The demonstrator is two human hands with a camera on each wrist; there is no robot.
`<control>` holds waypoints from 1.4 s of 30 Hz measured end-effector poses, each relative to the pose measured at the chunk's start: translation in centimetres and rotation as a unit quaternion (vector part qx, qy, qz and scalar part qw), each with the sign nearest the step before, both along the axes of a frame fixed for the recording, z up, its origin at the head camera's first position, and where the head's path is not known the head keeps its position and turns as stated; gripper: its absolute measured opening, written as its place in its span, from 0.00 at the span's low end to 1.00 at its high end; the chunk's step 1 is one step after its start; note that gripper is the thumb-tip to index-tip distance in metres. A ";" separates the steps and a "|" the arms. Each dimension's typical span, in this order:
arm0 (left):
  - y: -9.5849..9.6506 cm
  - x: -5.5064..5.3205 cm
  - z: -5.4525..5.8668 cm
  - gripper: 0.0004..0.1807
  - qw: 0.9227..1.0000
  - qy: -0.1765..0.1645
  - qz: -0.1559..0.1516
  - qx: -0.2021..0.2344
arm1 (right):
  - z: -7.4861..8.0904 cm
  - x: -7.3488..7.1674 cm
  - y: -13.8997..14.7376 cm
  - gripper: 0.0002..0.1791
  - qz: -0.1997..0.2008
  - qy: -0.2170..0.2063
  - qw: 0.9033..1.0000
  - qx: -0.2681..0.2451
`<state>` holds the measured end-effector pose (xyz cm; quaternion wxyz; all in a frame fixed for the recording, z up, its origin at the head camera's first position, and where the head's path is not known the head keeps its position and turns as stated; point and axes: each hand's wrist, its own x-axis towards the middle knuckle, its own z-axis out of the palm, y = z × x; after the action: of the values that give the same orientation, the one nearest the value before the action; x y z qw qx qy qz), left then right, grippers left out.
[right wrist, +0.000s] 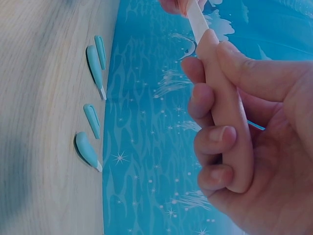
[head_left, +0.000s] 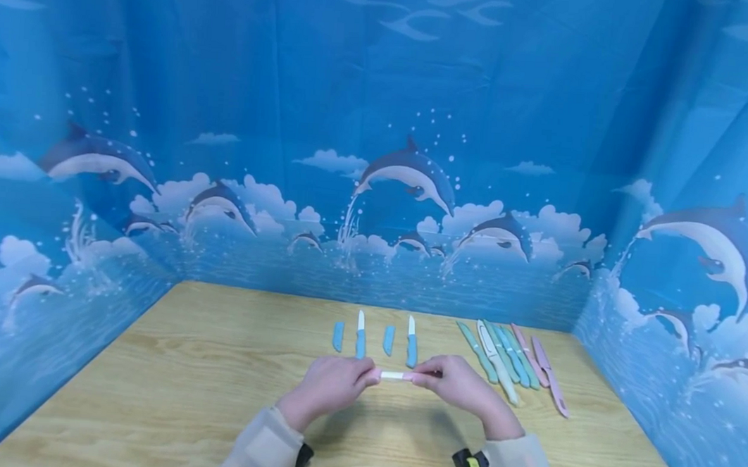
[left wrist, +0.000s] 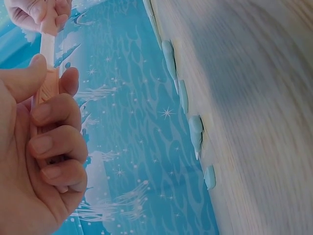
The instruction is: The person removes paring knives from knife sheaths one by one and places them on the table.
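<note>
A pink-handled knife (right wrist: 229, 117) is in my right hand (head_left: 461, 387), fingers wrapped round its handle. My left hand (head_left: 333, 385) grips a pink knife sheath (left wrist: 48, 87) with ridges on its side. Between the two hands shows a stretch of white blade (head_left: 392, 375), its tip end hidden at the sheath. Both hands hold the knife level above the wooden table. Just beyond them lie two blue knives (head_left: 360, 342) (head_left: 411, 350) with white blades, each with a blue sheath (head_left: 338, 336) (head_left: 389, 340) to its left.
To the right on the table (head_left: 182, 378) lies a fanned group of green, white and pink knives, among them a white-handled knife (head_left: 497, 363) and a pink knife (head_left: 550, 377). A blue dolphin-print curtain (head_left: 271, 256) borders the table at the back and sides.
</note>
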<state>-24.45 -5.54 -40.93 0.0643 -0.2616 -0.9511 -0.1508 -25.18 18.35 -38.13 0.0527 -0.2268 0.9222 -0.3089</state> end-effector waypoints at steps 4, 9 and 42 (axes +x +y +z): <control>0.0 0.0 0.0 0.15 1.000 -0.002 0.000 0.002 | 0.1 0.0 0.0 0.12 -0.002 0.000 1.000 0.001; -0.1 0.1 0.1 0.15 1.000 -0.005 0.002 0.001 | 0.1 0.0 0.1 0.11 -0.006 -0.009 1.000 -0.002; -2.1 -0.9 -0.1 0.16 0.999 -0.008 0.027 0.016 | 0.2 -0.4 1.6 0.15 -0.042 -0.017 0.999 -0.014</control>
<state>-25.31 -7.63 -41.08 0.0646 -0.2339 -0.9558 -0.1659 -25.60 19.93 -37.91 0.0520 -0.1831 0.9256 -0.3272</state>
